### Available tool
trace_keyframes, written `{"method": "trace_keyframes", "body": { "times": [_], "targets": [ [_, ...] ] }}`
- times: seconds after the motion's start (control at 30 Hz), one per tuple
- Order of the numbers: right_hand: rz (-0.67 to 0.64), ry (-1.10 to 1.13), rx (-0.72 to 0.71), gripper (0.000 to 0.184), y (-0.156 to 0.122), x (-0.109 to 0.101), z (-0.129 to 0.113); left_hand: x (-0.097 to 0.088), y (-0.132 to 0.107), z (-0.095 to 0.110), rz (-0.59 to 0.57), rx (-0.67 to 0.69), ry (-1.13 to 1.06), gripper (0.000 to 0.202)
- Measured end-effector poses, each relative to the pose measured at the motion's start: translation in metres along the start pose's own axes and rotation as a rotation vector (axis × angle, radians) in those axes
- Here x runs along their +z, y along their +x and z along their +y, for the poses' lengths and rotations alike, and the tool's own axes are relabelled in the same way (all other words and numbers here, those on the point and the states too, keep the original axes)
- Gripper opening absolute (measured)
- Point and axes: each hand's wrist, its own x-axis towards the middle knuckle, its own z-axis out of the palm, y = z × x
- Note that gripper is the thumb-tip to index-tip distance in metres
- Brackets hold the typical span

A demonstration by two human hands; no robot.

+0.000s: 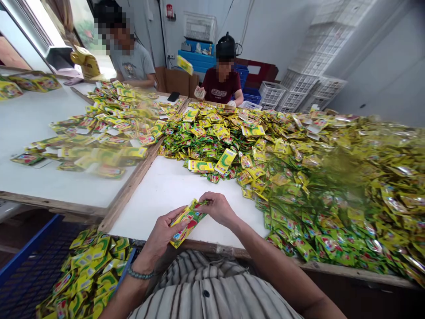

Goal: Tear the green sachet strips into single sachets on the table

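Note:
My left hand (159,239) is closed around a stack of yellow-green sachets (186,220), held just above the near edge of the white table (166,190). My right hand (217,207) pinches the top end of the same stack. A big heap of loose sachets (315,177) covers the table to the right and behind my hands. A few larger yellow packs (226,160) lie at the heap's near left edge.
A blue crate (29,261) at lower left holds bundled sachets (89,270). A second white table (40,124) on the left carries another sachet pile (109,128). Two people sit at the far side. White crates (312,66) are stacked at the back right.

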Motion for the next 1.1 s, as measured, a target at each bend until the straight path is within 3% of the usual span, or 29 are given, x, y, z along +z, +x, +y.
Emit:
{"method": "trace_keyframes", "body": {
  "times": [0.1,0.2,0.33,0.43,0.5,0.6,0.7,0.8,0.97,1.1],
  "targets": [
    [0.025,-0.097,-0.065,0.007,-0.004,-0.003,-0.005,0.001,0.002,-0.001,0.016,0.018,0.010,0.065],
    [-0.059,-0.125,-0.142,0.012,-0.005,-0.006,-0.008,0.002,0.004,-0.002,-0.015,0.006,0.032,0.060],
    [-0.113,-0.158,-0.083,0.016,-0.004,-0.007,-0.006,0.003,0.006,-0.004,-0.099,-0.013,0.058,0.052],
    [-0.078,-0.181,-0.019,0.015,-0.002,-0.006,-0.008,0.003,0.007,-0.003,-0.077,0.002,0.043,0.052],
    [-0.092,-0.105,0.021,0.015,-0.002,-0.007,-0.010,0.002,0.009,-0.001,-0.044,-0.009,0.016,0.053],
    [-0.113,0.198,0.093,0.025,-0.003,-0.010,-0.010,0.001,0.010,0.004,0.000,-0.022,-0.032,0.056],
    [-0.030,0.327,0.089,0.025,-0.005,-0.012,-0.006,0.001,0.011,0.005,-0.001,-0.016,-0.047,0.056],
    [0.052,0.246,0.070,0.017,-0.009,-0.010,-0.005,0.003,0.011,0.003,-0.012,-0.015,-0.066,0.054],
    [0.006,0.231,0.032,0.017,-0.014,-0.015,-0.008,0.001,0.009,0.006,-0.039,-0.068,-0.049,0.052],
    [-0.009,0.073,-0.085,0.013,-0.017,-0.028,-0.011,0.000,0.008,0.009,-0.075,-0.061,0.000,0.051]
  ]
}}
